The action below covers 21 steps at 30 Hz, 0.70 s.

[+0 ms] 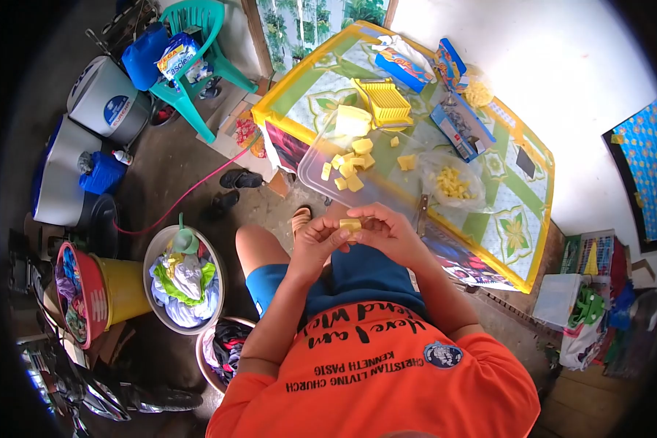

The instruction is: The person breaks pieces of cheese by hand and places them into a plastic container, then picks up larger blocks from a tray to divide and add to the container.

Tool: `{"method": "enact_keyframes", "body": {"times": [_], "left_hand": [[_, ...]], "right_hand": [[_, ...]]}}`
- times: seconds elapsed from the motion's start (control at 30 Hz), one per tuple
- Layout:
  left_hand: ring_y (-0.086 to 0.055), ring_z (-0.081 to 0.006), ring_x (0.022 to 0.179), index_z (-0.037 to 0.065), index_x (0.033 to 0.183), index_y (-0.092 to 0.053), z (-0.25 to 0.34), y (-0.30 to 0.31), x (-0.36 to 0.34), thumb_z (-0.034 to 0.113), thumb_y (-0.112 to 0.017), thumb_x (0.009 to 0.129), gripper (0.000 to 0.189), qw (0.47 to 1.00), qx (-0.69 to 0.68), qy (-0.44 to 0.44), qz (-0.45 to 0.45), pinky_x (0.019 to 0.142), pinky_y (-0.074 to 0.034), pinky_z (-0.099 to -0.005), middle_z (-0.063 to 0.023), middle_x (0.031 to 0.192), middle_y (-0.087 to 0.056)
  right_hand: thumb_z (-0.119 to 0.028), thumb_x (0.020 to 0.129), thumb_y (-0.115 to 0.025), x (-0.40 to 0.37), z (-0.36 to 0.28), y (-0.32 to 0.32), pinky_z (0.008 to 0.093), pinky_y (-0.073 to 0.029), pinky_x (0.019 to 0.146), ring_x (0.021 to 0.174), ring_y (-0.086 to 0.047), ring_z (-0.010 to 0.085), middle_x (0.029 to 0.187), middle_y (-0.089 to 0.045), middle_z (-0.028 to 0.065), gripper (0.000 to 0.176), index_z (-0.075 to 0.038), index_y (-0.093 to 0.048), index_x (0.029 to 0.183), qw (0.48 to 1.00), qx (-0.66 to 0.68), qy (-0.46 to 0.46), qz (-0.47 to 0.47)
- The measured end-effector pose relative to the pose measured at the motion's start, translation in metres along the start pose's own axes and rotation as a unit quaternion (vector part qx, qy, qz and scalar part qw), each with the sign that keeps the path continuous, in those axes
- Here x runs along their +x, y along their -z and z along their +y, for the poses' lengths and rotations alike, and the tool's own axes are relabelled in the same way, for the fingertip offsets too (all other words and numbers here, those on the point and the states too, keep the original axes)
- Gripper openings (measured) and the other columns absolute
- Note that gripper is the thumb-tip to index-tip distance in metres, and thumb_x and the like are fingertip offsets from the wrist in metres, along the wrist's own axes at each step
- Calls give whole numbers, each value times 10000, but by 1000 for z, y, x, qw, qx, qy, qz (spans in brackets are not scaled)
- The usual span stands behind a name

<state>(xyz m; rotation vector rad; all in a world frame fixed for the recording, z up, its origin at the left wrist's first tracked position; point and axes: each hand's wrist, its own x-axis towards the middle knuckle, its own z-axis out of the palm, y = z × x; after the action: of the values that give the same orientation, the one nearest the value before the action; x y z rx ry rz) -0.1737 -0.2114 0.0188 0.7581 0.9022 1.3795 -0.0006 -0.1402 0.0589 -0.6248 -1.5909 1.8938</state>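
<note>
My left hand (317, 241) and my right hand (384, 232) meet over my lap, fingers pinched around a small pale yellow block (350, 225). Its exact kind I cannot make out. Just beyond them, a clear plastic tray (315, 165) at the table's near edge carries several cut yellow chunks (355, 162) and a larger pale yellow slab (352, 121). To the right of the tray, a clear plastic bag (476, 191) holds small yellow pieces (452, 182). A knife with a brown handle (423, 208) lies near my right hand at the table edge.
On the patterned table (515, 237) stand a yellow slotted basket (385, 102), a blue box (461, 125) and a dark phone-like slab (525, 162). Left on the floor are a basin of clothes (152, 288), a yellow bucket (121, 290) and a pink hose (174, 212). A green chair (223, 69) stands behind.
</note>
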Motion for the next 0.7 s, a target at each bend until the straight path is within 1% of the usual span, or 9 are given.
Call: {"method": "enact_keyframes", "body": {"times": [0.1,0.17,0.2,0.27,0.37,0.47,0.57,0.7], "left_hand": [[-638,-139,780,8,970,-603,5,-3,-2,105,-601,905,117,1000,-11,1,-10,660,-525,-259,-76,916,-661],[-638,-142,751,12,932,-604,8,-5,-2,112,-581,916,103,1000,-21,8,-20,663,-548,-274,-68,911,-648],[-643,-150,765,5,948,-605,7,-4,-3,118,-582,917,119,999,-38,12,-25,660,-542,-273,-83,908,-657],[-653,-165,791,-9,979,-609,7,-3,-3,130,-585,919,153,997,-70,21,-35,653,-531,-270,-113,902,-673],[-654,-169,766,-11,977,-613,9,-1,-4,134,-589,916,159,994,-84,49,-46,650,-537,-273,-122,889,-674],[-654,-171,749,-14,979,-615,10,-2,-3,130,-587,916,160,991,-109,64,-35,646,-538,-273,-128,879,-675],[-645,-173,711,2,936,-604,12,-7,-3,154,-559,929,158,995,-85,53,-23,648,-540,-284,-118,830,-657],[-648,-180,717,-12,961,-600,12,-10,-3,142,-547,932,166,999,-44,16,-23,668,-544,-291,-118,847,-653]], "right_hand": [[-33,889,-604,-1,0,1,264,-497,813,928,-618,134,1008,-629,86,317,28,-535,1193,1000,24,-18,-7],[-34,890,-603,-2,-4,1,269,-506,811,930,-620,135,1015,-632,91,314,36,-538,1189,998,47,-51,-2],[-35,890,-602,-2,-5,1,271,-510,810,932,-620,136,1019,-633,94,313,40,-539,1187,996,59,-67,1],[-34,892,-596,-2,-4,1,276,-517,815,932,-620,138,1021,-633,96,305,50,-542,1180,996,74,-58,3],[-28,894,-590,-2,-3,2,283,-522,822,932,-621,143,1021,-632,100,299,63,-541,1174,995,88,-54,6],[-21,893,-585,-2,-3,2,285,-524,824,929,-623,147,1020,-632,106,297,66,-538,1173,995,90,-51,4],[-16,892,-584,-2,-5,0,285,-525,823,922,-625,148,1017,-632,107,295,66,-538,1171,994,103,-46,7],[-13,892,-582,-1,-4,-1,289,-529,811,906,-628,152,1002,-635,107,287,66,-539,1165,994,99,-39,20]]}}
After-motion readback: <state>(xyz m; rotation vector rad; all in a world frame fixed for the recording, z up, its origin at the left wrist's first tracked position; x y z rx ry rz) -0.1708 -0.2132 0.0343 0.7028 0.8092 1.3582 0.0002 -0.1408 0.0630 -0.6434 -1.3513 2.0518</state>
